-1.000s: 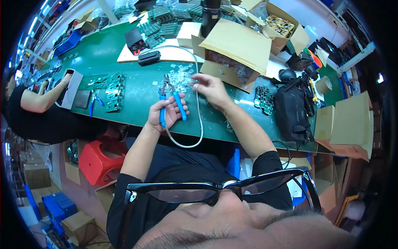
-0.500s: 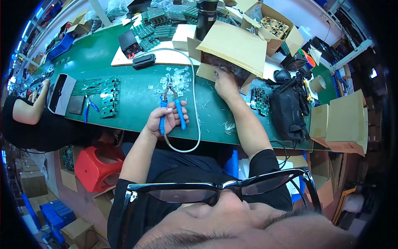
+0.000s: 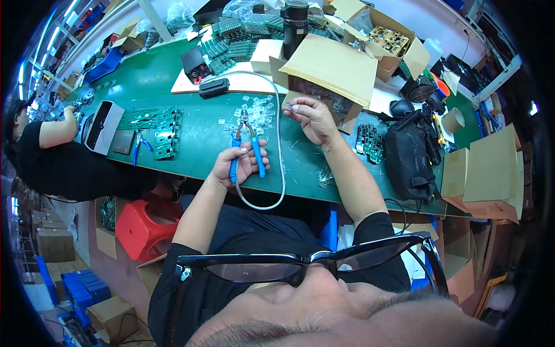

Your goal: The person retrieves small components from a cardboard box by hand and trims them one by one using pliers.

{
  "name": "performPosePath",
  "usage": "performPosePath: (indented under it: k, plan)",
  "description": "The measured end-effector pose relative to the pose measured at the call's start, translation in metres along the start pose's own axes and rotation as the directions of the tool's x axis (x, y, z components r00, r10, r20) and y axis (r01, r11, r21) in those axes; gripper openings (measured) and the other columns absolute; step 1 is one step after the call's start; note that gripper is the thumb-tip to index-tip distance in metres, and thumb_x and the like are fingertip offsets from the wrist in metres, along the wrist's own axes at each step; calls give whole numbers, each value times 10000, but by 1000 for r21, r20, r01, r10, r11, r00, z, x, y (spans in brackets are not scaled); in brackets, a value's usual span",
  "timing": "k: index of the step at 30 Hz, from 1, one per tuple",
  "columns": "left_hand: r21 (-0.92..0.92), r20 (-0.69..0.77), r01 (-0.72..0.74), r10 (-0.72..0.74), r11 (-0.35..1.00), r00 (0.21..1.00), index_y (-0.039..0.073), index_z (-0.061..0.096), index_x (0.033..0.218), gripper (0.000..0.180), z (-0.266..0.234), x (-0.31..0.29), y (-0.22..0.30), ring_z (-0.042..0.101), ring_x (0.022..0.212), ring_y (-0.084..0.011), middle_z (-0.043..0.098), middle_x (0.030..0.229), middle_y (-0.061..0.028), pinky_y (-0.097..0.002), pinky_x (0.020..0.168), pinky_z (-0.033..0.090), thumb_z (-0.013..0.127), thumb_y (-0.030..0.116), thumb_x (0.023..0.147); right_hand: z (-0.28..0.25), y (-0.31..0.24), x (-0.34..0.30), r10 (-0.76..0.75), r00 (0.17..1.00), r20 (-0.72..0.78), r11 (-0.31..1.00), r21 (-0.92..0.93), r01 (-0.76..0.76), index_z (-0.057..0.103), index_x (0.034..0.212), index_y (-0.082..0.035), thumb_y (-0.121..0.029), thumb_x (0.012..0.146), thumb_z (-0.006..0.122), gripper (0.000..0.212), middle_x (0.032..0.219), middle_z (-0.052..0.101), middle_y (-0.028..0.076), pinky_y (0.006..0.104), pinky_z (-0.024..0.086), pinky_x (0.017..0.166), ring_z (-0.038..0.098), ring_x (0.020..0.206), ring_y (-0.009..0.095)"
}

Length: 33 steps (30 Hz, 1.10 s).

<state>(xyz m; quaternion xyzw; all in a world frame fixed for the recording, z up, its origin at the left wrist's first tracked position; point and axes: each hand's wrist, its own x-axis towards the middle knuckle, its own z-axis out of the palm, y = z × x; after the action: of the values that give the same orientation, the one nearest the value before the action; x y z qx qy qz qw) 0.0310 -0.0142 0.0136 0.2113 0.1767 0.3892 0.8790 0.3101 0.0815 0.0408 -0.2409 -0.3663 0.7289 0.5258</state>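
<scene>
My left hand (image 3: 240, 165) is wrapped round blue-handled pliers (image 3: 258, 151), their jaws pointing away from me and their handles spread apart. A grey cable (image 3: 282, 144) loops down beside the handles. Just beyond the jaws lies a scatter of small clear plastic pieces (image 3: 260, 113) on the green bench. My right hand (image 3: 314, 120) hovers over the bench, to the right of those pieces and in front of an open carton (image 3: 332, 63). Its thumb and forefinger are pinched together on a small piece, too small to make out clearly. More clear pieces show inside the carton's opening.
Green circuit boards (image 3: 166, 133) and another pair of blue pliers (image 3: 139, 146) lie to the left. A black bag (image 3: 407, 153) stands at the right edge beside more boards (image 3: 369, 141). A black flask (image 3: 295, 26) rises behind. Another person (image 3: 58, 136) works at far left.
My right hand has come out of the carton and drawn back to the left, with finger and thumb pinched. The left hand keeps its hold on the pliers. The whole view has shifted slightly.
</scene>
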Motion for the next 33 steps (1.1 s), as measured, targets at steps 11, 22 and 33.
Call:
performPosePath:
  k: [11, 22, 33]
  plan:
    - [570, -262, 139, 19, 810, 965, -83, 528, 1431, 580, 45, 3, -3, 703, 1109, -301, 672, 1201, -151, -435, 1020, 536, 667, 161, 925, 17, 9, -12, 56, 998, -20, 998, 34, -55, 708, 1144, -34, 38, 916, 748, 242, 1068, 717, 40, 300, 591, 906, 713, 974, 159]
    - [775, -216, 137, 55, 617, 975, -69, 550, 1425, 567, 57, 4, -6, 714, 1038, -227, 696, 1126, -113, -378, 962, 543, 668, 163, 922, 22, 18, -13, 87, 996, -7, 993, 82, -86, 708, 1092, -46, 49, 909, 747, 210, 1031, 711, 32, 294, 596, 912, 711, 956, 150]
    - [795, -245, 157, 73, 585, 967, -90, 613, 1346, 498, 62, 10, -7, 712, 929, -180, 730, 1035, -103, -335, 865, 556, 687, 198, 946, 20, 16, -13, 58, 994, -92, 997, 53, -53, 709, 1067, -21, 54, 881, 744, 203, 1018, 719, 67, 341, 569, 903, 698, 944, 188]
